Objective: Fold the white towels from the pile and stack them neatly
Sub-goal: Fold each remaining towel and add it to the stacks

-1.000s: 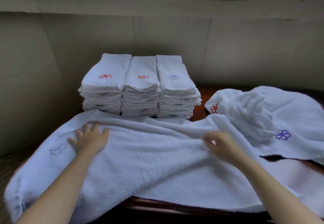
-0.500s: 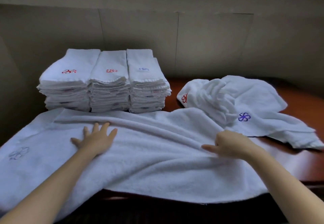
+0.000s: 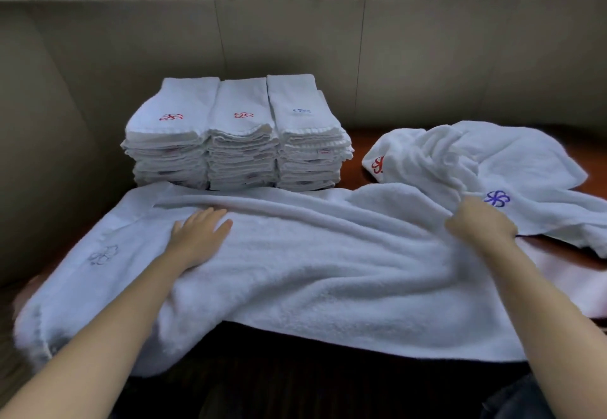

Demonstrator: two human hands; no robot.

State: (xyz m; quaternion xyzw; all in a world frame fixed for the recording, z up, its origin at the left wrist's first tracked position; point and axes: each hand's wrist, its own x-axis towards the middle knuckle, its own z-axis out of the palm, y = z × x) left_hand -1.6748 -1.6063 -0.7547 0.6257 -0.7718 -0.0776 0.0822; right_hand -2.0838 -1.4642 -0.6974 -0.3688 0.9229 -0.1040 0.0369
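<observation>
A large white towel lies spread across the table in front of me, its near edge hanging over the front. My left hand rests flat on its left half, fingers straight. My right hand has its fingers curled into the towel's far right fold, gripping it. Behind the towel stand three stacks of folded white towels with red and blue flower emblems. A loose pile of unfolded towels lies at the right, showing a purple emblem and a red one.
The brown wooden table shows between the stacks and the loose pile. A beige panelled wall rises right behind the stacks and closes off the left side. A pale pink cloth lies under the towel at the right.
My right hand has slid to the right along the towel's fold, toward the loose pile. My left hand has stayed pressed on the towel. The view has shifted a little.
</observation>
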